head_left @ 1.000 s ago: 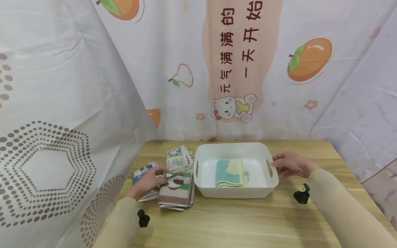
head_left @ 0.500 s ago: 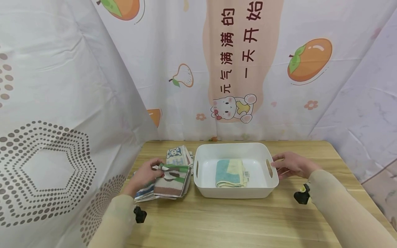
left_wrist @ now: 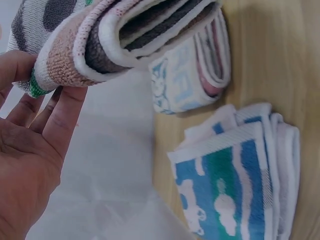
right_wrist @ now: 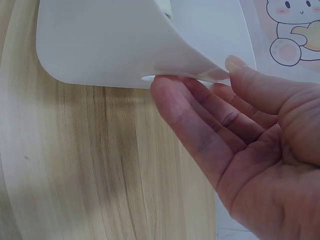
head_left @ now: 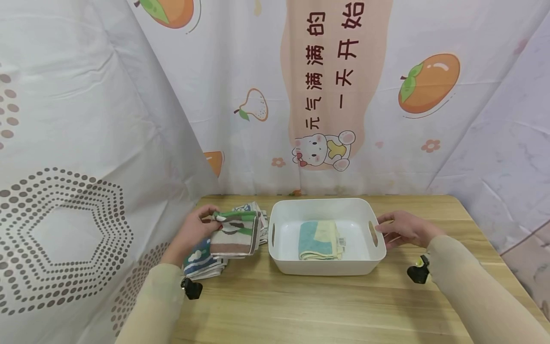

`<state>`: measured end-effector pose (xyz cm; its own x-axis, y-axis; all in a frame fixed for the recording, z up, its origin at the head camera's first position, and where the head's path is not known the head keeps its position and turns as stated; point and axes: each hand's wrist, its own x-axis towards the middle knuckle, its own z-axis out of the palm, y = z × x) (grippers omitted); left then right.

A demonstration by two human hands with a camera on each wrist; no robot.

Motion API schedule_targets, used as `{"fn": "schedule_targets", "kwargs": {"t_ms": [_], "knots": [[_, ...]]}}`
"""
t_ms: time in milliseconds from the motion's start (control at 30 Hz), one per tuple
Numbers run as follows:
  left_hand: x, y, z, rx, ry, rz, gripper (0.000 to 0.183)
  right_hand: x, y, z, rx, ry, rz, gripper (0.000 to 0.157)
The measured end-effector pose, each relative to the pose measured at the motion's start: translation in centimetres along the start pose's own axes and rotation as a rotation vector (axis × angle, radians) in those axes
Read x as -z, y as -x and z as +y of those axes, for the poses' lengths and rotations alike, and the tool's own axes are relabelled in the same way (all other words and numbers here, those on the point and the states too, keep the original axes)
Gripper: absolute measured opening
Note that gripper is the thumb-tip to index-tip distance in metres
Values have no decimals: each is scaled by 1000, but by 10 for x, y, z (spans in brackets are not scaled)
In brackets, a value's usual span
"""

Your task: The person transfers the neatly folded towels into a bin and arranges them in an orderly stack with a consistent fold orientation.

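My left hand [head_left: 194, 233] pinches a folded towel [head_left: 234, 241], brown, white and green, by its left corner. In the left wrist view, the thumb and fingers hold the towel's [left_wrist: 60, 65] green edge, clear of the table. Below it lies a folded blue-and-white towel [head_left: 203, 260]; a pale folded towel [head_left: 247, 207] with a blue print sits behind, partly hidden. A white plastic bin [head_left: 324, 268] holds a folded teal-and-yellow towel [head_left: 317, 240]. My right hand [head_left: 401, 227] holds the bin's right side by the handle slot, thumb at the rim, fingers [right_wrist: 172, 100] against the outer wall.
The bin stands on a wood-grain table [head_left: 309, 310], near its back edge. A printed curtain [head_left: 258, 157] hangs directly behind the table, and a white patterned sheet [head_left: 86, 143] drapes along the left.
The left hand has lifted the brown, white and green towel and drawn it up and slightly left, uncovering more of the blue towel. The right hand and bin stay put.
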<state>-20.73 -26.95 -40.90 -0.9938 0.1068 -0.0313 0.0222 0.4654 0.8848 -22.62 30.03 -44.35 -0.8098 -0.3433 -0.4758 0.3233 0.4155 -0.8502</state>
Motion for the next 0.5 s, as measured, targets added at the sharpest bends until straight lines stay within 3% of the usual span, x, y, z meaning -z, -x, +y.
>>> {"fn": "schedule_targets", "kwargs": {"t_ms": [200, 500], "knots": [[2, -4, 13, -8, 47, 21, 24, 0, 1, -1, -8, 10, 6, 56], [-3, -7, 30, -26, 102, -4, 27, -2, 1, -2, 5, 10, 0, 57]]}}
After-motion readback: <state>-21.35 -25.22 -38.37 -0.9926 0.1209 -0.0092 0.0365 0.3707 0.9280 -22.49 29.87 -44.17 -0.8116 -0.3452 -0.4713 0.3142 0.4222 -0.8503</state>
